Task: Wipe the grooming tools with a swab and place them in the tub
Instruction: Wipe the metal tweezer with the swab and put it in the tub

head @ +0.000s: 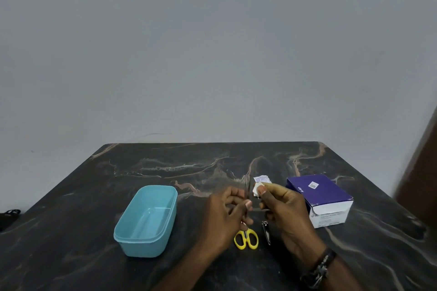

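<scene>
Wristband (319, 267) nearest, on the right arm; that right hand (283, 205) pinches a white swab (256, 190) between thumb and fingertips, raised beside a thin dark tool (248, 186), seemingly tweezers, which the left hand (227, 215) grips upright with curled fingers, probably so the swab can run along its length. Below them yellow scissors (246, 240) and a nail clipper (266, 231) lie on the counter (71, 231), apparently awaiting their turn, between the empty blue tub (132, 238) on the left and the purple swab box (321, 194) on the right, both within easy reach.

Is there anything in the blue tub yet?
No, the blue tub shows only its bare floor, while the left hand holds the yellow-handled scissors.
</scene>
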{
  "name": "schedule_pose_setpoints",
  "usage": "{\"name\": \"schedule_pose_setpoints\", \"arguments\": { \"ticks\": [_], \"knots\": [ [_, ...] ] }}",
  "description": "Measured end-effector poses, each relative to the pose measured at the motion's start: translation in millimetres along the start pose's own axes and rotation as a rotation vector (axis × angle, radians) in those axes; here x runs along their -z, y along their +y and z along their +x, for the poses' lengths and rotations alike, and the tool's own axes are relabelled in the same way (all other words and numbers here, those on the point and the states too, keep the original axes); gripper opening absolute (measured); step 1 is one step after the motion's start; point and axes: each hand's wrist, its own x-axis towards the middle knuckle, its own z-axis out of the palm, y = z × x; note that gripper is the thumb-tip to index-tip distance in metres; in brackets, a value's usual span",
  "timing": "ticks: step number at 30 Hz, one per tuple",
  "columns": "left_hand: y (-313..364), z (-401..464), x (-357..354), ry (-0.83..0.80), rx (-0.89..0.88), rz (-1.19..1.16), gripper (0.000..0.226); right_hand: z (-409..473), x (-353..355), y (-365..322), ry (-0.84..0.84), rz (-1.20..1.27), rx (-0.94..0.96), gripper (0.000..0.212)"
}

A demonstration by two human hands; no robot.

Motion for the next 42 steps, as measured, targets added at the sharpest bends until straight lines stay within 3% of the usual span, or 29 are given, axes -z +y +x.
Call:
{"name": "schedule_pose_setpoints", "arguments": {
  "ticks": [12, 21, 42],
  "knots": [
    [-5.7, -10.9, 4.9, 0.098, -0.101, 0.143, 0.021, -8.8, -5.1, -9.5, -0.039, 0.04, -0.006, 0.013],
    [-6.8, -12.4, 6.1, 0.087, -0.154, 0.192, 0.019, -5.2, -7.0, -2.5, -0.017, -0.073, 0.004, 0.011],
    [-8.8, -13.5, 5.1, 0.08, -0.158, 0.229, 0.021, 0.6, -3.3, 5.4, -0.039, 0.018, -0.012, 0.016]
  ]
}}
